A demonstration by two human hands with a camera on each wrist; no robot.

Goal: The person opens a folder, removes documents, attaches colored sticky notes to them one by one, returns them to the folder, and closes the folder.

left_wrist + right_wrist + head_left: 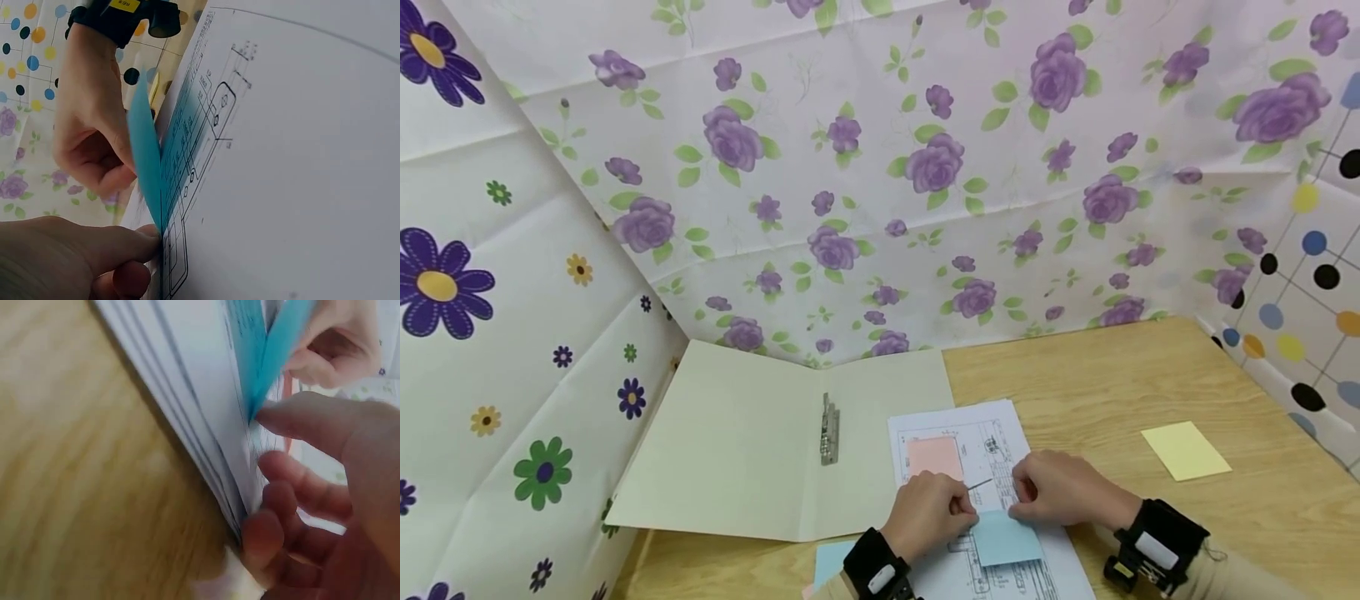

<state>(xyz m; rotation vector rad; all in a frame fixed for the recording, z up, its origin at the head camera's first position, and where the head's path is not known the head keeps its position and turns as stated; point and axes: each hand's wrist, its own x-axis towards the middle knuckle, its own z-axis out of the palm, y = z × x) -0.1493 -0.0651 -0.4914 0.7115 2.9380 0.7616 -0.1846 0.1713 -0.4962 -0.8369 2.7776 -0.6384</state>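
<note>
A light blue sticky note (1009, 538) lies over a stack of printed drawing sheets (1000, 417), its lower part lifting off the paper in the left wrist view. My left hand (928, 515) has curled fingers and pinches the note's upper left corner; its thumb (140, 242) bears on that edge. At the upper right corner is my right hand (1067, 487), its thumb (294, 419) touching the note. Its other fingers sit loosely apart from the thumb, by the sheets' edge. A pink sticky note (934, 457) is on the top sheet, partly behind my left hand.
An open cream lever-arch folder (737, 442) with a metal clip (829, 433) lies left, under the sheets' edge. A yellow sticky note (1186, 450) rests on the wooden table (1060, 375). Another blue note (829, 560) shows beside my left wrist. Patterned sheeting (850, 167) encloses the table.
</note>
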